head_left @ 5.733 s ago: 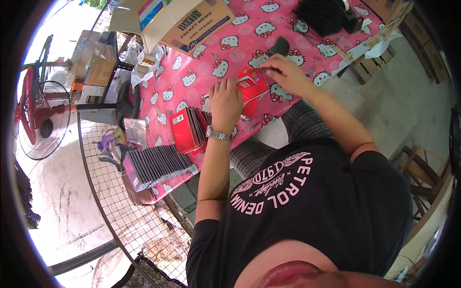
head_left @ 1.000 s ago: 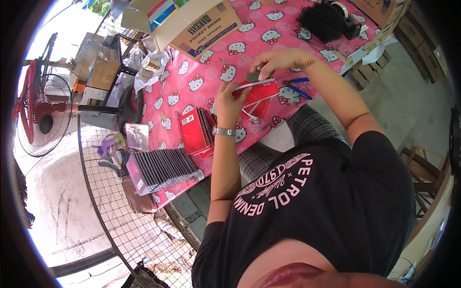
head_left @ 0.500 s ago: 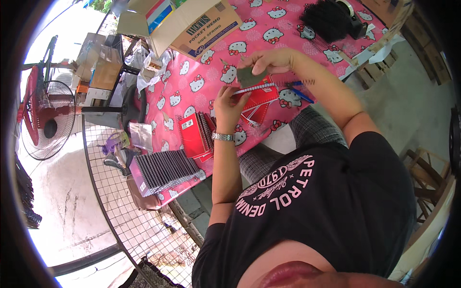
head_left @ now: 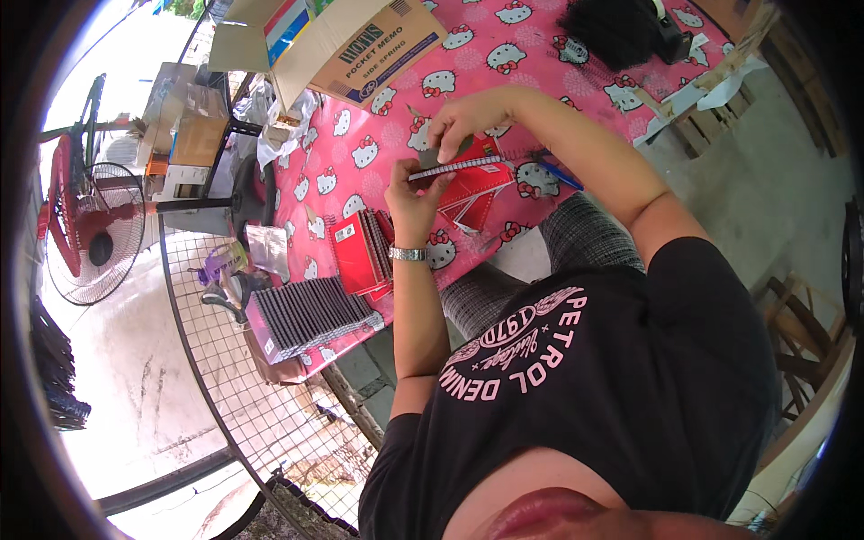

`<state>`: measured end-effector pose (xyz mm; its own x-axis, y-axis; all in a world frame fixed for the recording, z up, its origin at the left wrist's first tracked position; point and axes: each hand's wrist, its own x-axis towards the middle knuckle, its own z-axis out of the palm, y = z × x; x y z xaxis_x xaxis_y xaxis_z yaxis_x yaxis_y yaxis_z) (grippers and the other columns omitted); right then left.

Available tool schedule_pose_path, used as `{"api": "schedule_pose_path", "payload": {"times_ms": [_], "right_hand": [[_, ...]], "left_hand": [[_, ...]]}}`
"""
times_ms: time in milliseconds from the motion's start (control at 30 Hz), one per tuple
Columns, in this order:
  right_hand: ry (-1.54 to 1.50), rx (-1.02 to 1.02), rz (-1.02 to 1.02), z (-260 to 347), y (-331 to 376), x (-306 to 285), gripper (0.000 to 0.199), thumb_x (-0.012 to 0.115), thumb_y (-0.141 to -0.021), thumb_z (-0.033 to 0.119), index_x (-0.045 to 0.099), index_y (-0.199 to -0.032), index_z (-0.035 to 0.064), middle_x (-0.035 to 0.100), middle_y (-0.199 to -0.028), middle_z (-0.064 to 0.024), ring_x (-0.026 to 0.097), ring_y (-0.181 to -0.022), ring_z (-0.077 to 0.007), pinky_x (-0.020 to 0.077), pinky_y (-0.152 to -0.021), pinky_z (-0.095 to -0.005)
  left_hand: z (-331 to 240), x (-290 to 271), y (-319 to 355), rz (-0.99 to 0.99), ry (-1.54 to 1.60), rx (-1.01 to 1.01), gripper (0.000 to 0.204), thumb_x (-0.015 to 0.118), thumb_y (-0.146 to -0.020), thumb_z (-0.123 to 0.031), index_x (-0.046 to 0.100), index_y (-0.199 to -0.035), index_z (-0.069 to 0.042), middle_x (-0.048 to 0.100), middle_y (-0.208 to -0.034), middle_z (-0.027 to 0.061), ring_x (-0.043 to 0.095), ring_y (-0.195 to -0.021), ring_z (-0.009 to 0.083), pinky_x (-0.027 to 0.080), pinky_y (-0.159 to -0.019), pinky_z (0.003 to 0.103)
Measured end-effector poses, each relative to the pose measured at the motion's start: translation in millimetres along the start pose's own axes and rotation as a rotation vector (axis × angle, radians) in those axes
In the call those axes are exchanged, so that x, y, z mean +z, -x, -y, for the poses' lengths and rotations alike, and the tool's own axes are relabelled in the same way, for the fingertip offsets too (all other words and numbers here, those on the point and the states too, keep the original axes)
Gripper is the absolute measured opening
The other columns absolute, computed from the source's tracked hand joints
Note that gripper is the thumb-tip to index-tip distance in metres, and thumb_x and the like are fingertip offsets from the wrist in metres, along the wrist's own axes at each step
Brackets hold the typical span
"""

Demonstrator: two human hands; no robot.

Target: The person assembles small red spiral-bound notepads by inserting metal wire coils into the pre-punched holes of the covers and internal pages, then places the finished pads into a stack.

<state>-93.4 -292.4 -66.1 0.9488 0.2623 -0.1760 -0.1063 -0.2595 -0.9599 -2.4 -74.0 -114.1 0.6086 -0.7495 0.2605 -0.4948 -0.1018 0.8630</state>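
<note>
My left hand (head_left: 412, 193) is closed on the left end of a small notepad (head_left: 459, 167), held edge-up with its row of punched holes showing. My right hand (head_left: 463, 121) comes in from the far side, its fingers closed on a dark grey-green card (head_left: 430, 160) against the notepad's far face. Fingers hide much of the card. A thin dark wire coil (head_left: 526, 155) shows at the notepad's right end. Beneath it lie red-covered notepads (head_left: 475, 200), with a blue pen (head_left: 560, 175) to their right.
Left of my left forearm lie a stack of red notebooks (head_left: 358, 252) and a row of dark spiral-bound pads (head_left: 310, 310). An open carton (head_left: 378, 56) stands at the back. Black coils (head_left: 612, 34) are heaped far right. A fan (head_left: 94, 234) stands left beyond wire mesh (head_left: 225, 333).
My right hand has moved left and lower with the dark card, which now sits against the notepad's far face. My left hand and the notepad have shifted slightly left.
</note>
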Motion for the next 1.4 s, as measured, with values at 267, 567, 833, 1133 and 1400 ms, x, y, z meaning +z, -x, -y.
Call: {"api": "schedule_pose_path", "payload": {"times_ms": [267, 567, 833, 1133, 1400], "right_hand": [[0.095, 0.074, -0.348, -40, -13, -16, 0.044, 0.075, -0.078, 0.041, 0.072, -0.105, 0.0067, 0.066, -0.095, -0.0038, 0.060, -0.093, -0.0138, 0.0458, -0.078, -0.0312], [0.925, 0.076, -1.390, -147, 75, 56, 0.074, 0.073, -0.080, 0.043, 0.043, -0.143, 0.0177, 0.037, -0.146, -0.0183, 0.040, -0.128, -0.0430, 0.0355, -0.104, -0.0547], [0.961, 0.333, -0.983, -147, 112, 142, 0.065, 0.070, -0.083, 0.030, 0.045, -0.139, 0.0096, 0.049, -0.131, -0.0185, 0.043, -0.123, -0.0411, 0.0370, -0.101, -0.0508], [0.290, -0.327, -1.180, -45, 95, 139, 0.062, 0.072, -0.081, 0.025, 0.050, -0.135, 0.0042, 0.052, -0.117, -0.0174, 0.050, -0.113, -0.0323, 0.0395, -0.099, -0.0400], [0.440, -0.349, -0.966, -9, 51, 149, 0.061, 0.075, -0.073, 0.027, 0.057, -0.128, 0.0086, 0.056, -0.114, -0.0119, 0.048, -0.109, -0.0325, 0.0396, -0.099, -0.0433]], "left_hand": [[4, -4, -2, -0.043, 0.070, 0.011, 0.041, 0.081, -0.079, -0.013, 0.052, -0.105, -0.001, 0.064, -0.089, 0.0077, 0.065, -0.073, 0.0121, 0.050, -0.059, 0.023], [1, -18, 9, -0.038, -0.068, -0.070, 0.024, 0.065, -0.095, -0.018, 0.054, -0.105, 0.001, 0.058, -0.073, 0.0100, 0.067, -0.059, 0.0173, 0.048, -0.046, 0.028], [2, -8, 10, -0.134, -0.154, 0.016, 0.029, 0.065, -0.094, -0.023, 0.052, -0.106, -0.001, 0.058, -0.080, 0.0139, 0.067, -0.056, 0.0231, 0.051, -0.046, 0.029], [7, -4, 18, -0.201, -0.039, 0.096, 0.020, 0.057, -0.098, -0.011, 0.051, -0.109, 0.005, 0.054, -0.085, 0.0099, 0.063, -0.064, 0.0135, 0.059, -0.051, 0.029], [-9, 6, 15, -0.315, -0.294, 0.106, 0.026, 0.058, -0.098, -0.016, 0.051, -0.080, 0.001, 0.055, -0.071, 0.0111, 0.063, -0.057, 0.0190, 0.049, -0.048, 0.032]]}}
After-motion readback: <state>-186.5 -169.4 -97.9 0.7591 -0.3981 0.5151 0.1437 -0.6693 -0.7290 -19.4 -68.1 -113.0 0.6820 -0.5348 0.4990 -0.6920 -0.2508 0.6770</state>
